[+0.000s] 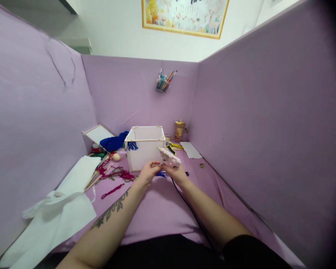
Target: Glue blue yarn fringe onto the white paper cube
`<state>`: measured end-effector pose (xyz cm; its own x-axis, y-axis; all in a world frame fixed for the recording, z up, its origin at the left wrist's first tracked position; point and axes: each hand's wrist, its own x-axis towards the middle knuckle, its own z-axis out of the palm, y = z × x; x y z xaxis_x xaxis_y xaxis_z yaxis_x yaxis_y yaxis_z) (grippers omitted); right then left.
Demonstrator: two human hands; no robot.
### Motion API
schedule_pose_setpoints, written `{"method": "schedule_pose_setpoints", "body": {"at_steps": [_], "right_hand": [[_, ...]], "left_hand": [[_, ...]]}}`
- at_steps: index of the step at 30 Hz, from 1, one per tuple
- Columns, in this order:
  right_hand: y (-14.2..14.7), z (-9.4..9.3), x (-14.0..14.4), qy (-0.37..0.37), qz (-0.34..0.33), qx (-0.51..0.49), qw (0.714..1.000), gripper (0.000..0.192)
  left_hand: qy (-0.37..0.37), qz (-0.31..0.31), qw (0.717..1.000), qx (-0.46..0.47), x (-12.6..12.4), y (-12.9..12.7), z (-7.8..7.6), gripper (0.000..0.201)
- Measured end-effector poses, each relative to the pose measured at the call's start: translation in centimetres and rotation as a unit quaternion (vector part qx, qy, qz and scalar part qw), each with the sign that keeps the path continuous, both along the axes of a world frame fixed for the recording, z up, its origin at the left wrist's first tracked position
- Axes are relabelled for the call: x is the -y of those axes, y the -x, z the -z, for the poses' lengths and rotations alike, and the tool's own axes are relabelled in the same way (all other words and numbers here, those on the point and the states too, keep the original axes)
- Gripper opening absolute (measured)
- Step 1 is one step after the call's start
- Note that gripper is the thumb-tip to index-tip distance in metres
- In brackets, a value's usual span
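Observation:
My right hand (176,173) is closed around a pale hot glue gun (170,157), whose nozzle points up and left and whose small red light is lit. Close beside it, my left hand (149,172) has its fingers pinched together at a small blue yarn tassel (162,174). The tassel's strands show below and between the hands; exactly where the fingers meet it is partly hidden. Just behind both hands stands a white open-topped box (146,152) with wooden-stick edges. Blue yarn fringe (132,145) hangs at the upper left of its front face.
Magenta and green yarn (120,173), sticks (93,180) and a blue yarn bundle (113,142) lie left. White cloth (64,209) covers the left side. A yellow-brown cup (180,130), yellow cutter (176,145) and white paper (191,150) are right. The gun's black cord (189,206) trails towards me.

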<state>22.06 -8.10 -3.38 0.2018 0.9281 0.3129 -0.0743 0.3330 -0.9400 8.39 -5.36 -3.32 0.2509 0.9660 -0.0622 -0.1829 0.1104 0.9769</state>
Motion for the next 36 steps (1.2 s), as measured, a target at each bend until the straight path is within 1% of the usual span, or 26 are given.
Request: {"method": "schedule_pose_setpoints", "body": {"at_steps": [4, 6, 8, 9, 12, 13, 15, 17, 21, 25, 27, 29, 32, 34, 36], "right_hand": [[0.0, 0.2, -0.3, -0.046, -0.001, 0.022, 0.999, 0.027], [-0.1, 0.4, -0.5, -0.049, 0.004, 0.036, 0.998, 0.027], [-0.3, 0.6, -0.6, -0.039, 0.017, 0.045, 0.998, 0.025], [-0.4, 0.6, -0.7, -0.036, 0.026, 0.049, 0.998, 0.024], [-0.8, 0.6, -0.8, -0.049, 0.053, 0.057, 0.996, 0.022], [-0.9, 0.5, -0.8, -0.054, 0.062, 0.058, 0.995, 0.023], [-1.1, 0.3, -0.9, -0.052, 0.071, 0.057, 0.994, 0.024], [-1.1, 0.3, -1.0, -0.046, 0.072, 0.057, 0.995, 0.025], [-1.1, 0.6, -1.1, -0.059, 0.060, 0.065, 0.994, 0.029], [-0.7, 0.9, -0.9, -0.058, 0.018, 0.072, 0.996, 0.032], [-0.6, 1.0, -0.8, -0.061, 0.006, 0.076, 0.995, 0.035], [-0.5, 1.1, -0.7, -0.067, 0.011, 0.080, 0.995, 0.037], [-0.6, 1.1, -0.8, -0.065, 0.032, 0.087, 0.994, 0.030], [-0.8, 1.2, -1.0, -0.060, 0.044, 0.096, 0.993, 0.027], [-1.0, 1.3, -1.2, -0.064, 0.048, 0.107, 0.991, 0.027]], "left_hand": [[-0.005, 0.002, 0.999, -0.050, 0.1, 0.4, -0.4, 0.038], [0.005, 0.020, 0.998, -0.058, 0.1, 0.5, -0.5, 0.033], [0.037, 0.042, 0.998, -0.043, 0.0, 0.6, -0.8, 0.025], [0.064, 0.047, 0.996, -0.028, -0.1, 0.6, -0.9, 0.020], [0.149, 0.025, 0.988, 0.026, -0.3, 0.9, -1.4, 0.009], [0.165, 0.015, 0.985, 0.040, -0.3, 1.1, -1.4, 0.008], [0.171, 0.009, 0.984, 0.055, -0.6, 1.3, -1.4, 0.007], [0.146, 0.016, 0.988, 0.053, -0.7, 1.4, -1.3, 0.010], [0.069, 0.047, 0.996, 0.016, -0.6, 1.1, -0.8, 0.029], [0.042, 0.103, 0.994, -0.007, -0.1, 0.5, -0.3, 0.049], [0.030, 0.113, 0.993, -0.025, 0.1, 0.4, -0.2, 0.054], [0.014, 0.104, 0.993, -0.052, 0.1, 0.5, -0.2, 0.052], [-0.032, 0.089, 0.990, -0.106, 0.2, 0.6, -0.3, 0.043], [-0.077, 0.087, 0.982, -0.149, 0.2, 0.6, -0.4, 0.036], [-0.128, 0.087, 0.969, -0.195, 0.2, 0.5, -0.4, 0.032]]}}
